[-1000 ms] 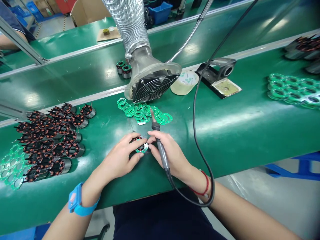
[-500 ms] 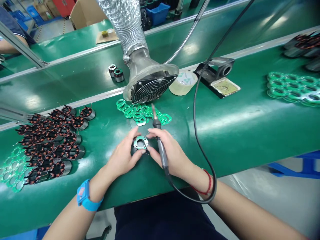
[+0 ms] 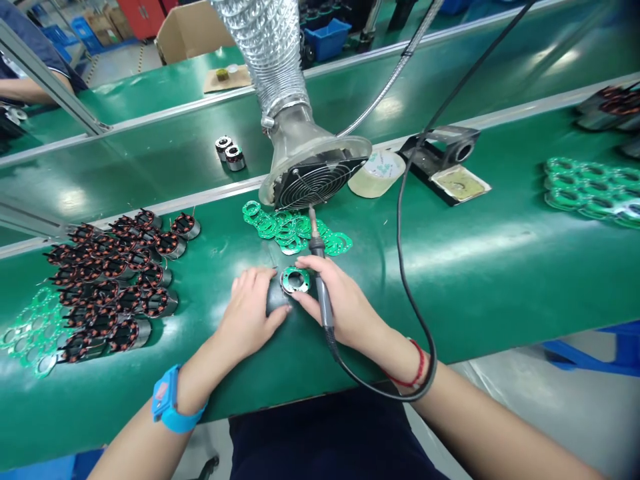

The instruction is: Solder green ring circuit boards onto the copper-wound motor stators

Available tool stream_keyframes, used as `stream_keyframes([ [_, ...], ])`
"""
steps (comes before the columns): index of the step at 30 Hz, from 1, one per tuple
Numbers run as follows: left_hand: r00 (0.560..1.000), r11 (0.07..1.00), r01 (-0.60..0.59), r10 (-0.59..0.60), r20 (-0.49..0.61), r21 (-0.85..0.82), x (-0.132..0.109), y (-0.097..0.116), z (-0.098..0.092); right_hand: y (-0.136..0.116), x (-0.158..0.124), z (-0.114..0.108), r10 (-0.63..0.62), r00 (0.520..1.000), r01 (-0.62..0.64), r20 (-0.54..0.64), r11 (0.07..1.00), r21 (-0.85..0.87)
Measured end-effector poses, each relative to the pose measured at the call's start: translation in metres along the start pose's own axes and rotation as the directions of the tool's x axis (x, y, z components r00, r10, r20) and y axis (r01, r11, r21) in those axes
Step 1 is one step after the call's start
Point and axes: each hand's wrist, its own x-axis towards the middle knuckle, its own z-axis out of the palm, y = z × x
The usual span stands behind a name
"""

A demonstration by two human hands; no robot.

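Observation:
My right hand (image 3: 345, 303) is closed around the grey handle of a soldering iron (image 3: 324, 297), whose tip points away from me toward the fan. The thumb and a fingertip of that same hand also rest at the side of a motor stator with a green ring-shaped circuit board (image 3: 302, 288) on top. To the left of this stator, my left hand (image 3: 247, 307) curves with thumb and fingers apart, holding nothing. Just beyond both hands lies a loose pile of green ring boards (image 3: 285, 230).
Several wound stators (image 3: 120, 267) stand in rows at left, beside a green board panel (image 3: 35, 327). A fume extractor (image 3: 315, 180) hangs over the bench. Behind are a tape roll (image 3: 375, 177), an iron stand (image 3: 445, 150) and two finished stators (image 3: 234, 157). More panels (image 3: 590, 183) lie right.
My left hand has come away from the stator, moving left. The stator is now only at my right hand's fingers, and the soldering iron stays in that hand. The view has shifted slightly.

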Motion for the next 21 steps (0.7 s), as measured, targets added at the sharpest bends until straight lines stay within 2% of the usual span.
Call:
stream_keyframes([
  [2,1.0,1.0,-0.005,0.004,0.016,0.031,0.001,-0.001,-0.002,0.0,-0.001,0.002,0.009,1.0,-0.008,-0.018,1.0,0.014],
  [4,1.0,1.0,0.017,-0.017,0.007,-0.008,0.001,-0.002,-0.003,0.0,-0.002,0.004,0.024,0.999,-0.024,-0.025,1.0,0.02],
  [8,0.998,0.959,0.054,-0.062,-0.019,-0.278,0.003,-0.002,-0.008,0.001,-0.004,0.005,0.028,0.999,-0.028,-0.026,1.0,0.013],
  [10,0.991,0.899,0.125,-0.137,0.002,-0.419,0.004,-0.002,-0.008,0.0,-0.004,0.005,-0.012,1.0,0.012,-0.017,1.0,-0.003],
  [13,0.965,0.764,0.24,-0.255,0.061,-0.599,0.007,-0.002,-0.006,-0.004,-0.005,0.003,-0.134,0.991,0.134,-0.016,0.991,0.001],
  [17,0.953,0.599,0.266,-0.282,0.111,-0.755,0.011,-0.002,-0.004,-0.009,-0.005,0.001,-0.291,0.957,0.291,-0.012,0.957,-0.004],
  [21,0.931,0.492,0.306,-0.333,0.148,-0.815,0.015,-0.002,-0.005,-0.01,-0.005,0.001,-0.251,0.967,0.248,-0.034,0.966,-0.073],
])
